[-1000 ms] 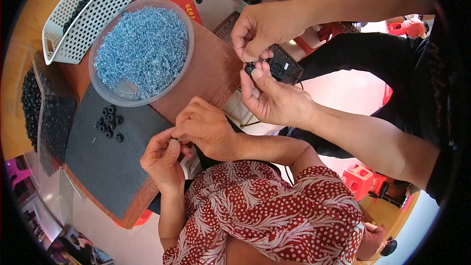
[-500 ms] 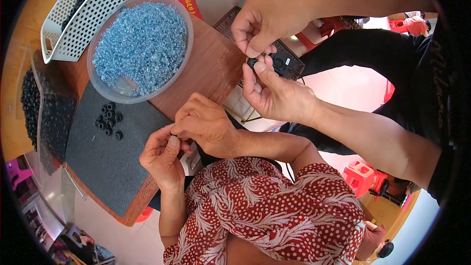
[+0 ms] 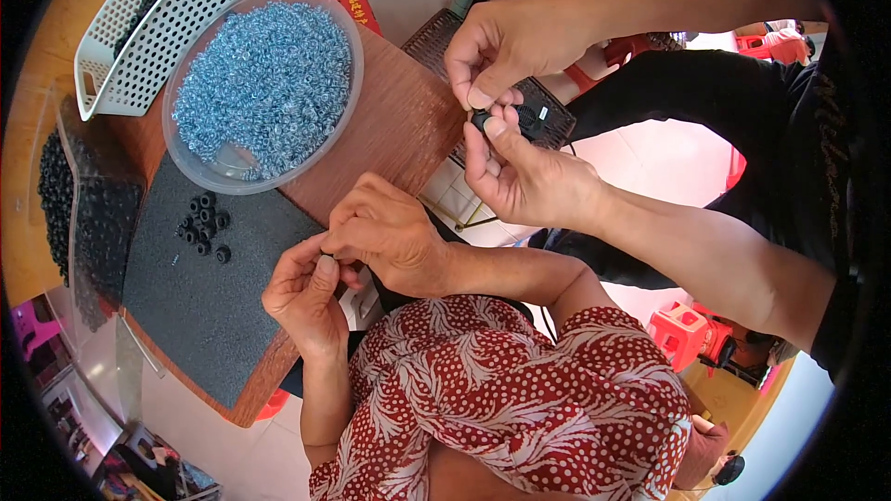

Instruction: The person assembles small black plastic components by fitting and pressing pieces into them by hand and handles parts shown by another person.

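My left hand (image 3: 306, 301) is closed in a pinch around a small black part (image 3: 329, 256), mostly hidden by the fingers. The thumb and fingertips of my right hand (image 3: 392, 239) are pressed together at the top of that same part. Both hands hang just off the right edge of a dark grey mat (image 3: 200, 315). On the mat, left of my hands, lies a loose cluster of small black ring-like parts (image 3: 202, 220) with holes in their middles. A round clear tub (image 3: 357, 83) full of tiny bluish transparent pieces (image 3: 269, 83) stands beyond them.
A co-worker's two hands (image 3: 506, 121) hold a small black part (image 3: 480, 119) at the right. A white perforated basket (image 3: 167, 46) and a clear bin (image 3: 102, 195) with black parts stand at the left. The wooden tabletop (image 3: 390, 111) carries the tub. Red stools (image 3: 682, 334) stand behind.
My hands keep the same pinch on the black part, with only a slight shift. The co-worker's hands have moved a little to the right.
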`<state>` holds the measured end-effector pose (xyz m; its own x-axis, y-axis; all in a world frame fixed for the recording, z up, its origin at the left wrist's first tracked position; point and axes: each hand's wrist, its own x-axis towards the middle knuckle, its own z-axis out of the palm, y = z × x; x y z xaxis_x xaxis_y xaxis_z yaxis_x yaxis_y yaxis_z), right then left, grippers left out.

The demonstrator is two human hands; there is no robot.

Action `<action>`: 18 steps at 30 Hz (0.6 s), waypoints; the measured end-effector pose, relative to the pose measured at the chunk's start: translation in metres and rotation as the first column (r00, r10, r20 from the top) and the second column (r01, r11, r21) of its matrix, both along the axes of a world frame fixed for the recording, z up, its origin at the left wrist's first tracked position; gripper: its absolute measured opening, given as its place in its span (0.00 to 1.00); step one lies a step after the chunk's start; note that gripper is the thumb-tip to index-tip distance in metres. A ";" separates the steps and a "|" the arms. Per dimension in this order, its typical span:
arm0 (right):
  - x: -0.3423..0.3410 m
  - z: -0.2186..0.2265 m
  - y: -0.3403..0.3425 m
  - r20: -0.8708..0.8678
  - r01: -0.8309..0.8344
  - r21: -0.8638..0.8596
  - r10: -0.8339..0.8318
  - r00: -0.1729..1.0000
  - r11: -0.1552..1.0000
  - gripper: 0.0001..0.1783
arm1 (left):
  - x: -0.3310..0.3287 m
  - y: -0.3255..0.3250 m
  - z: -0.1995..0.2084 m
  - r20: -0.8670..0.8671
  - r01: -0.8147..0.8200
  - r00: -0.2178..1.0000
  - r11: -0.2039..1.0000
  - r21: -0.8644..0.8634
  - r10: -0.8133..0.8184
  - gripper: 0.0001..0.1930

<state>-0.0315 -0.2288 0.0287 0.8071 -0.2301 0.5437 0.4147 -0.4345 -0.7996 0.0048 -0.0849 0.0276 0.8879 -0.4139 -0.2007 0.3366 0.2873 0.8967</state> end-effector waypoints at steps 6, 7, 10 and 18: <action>0.001 0.000 0.001 0.005 -0.004 0.006 0.003 1.000 1.000 0.11 | 0.000 0.000 0.001 -0.002 -0.004 1.000 1.000 0.002 0.004 0.10; 0.000 0.000 0.001 0.004 -0.002 0.004 0.002 1.000 1.000 0.11 | 0.000 0.000 0.002 -0.019 -0.010 1.000 1.000 -0.001 0.010 0.10; 0.000 -0.001 0.001 0.009 0.000 -0.012 0.000 1.000 1.000 0.11 | 0.000 -0.001 0.001 0.024 0.002 1.000 1.000 0.002 -0.002 0.10; -0.001 0.000 -0.001 0.015 0.004 -0.027 -0.004 1.000 1.000 0.10 | -0.002 -0.002 0.002 0.000 -0.006 1.000 1.000 0.008 0.006 0.10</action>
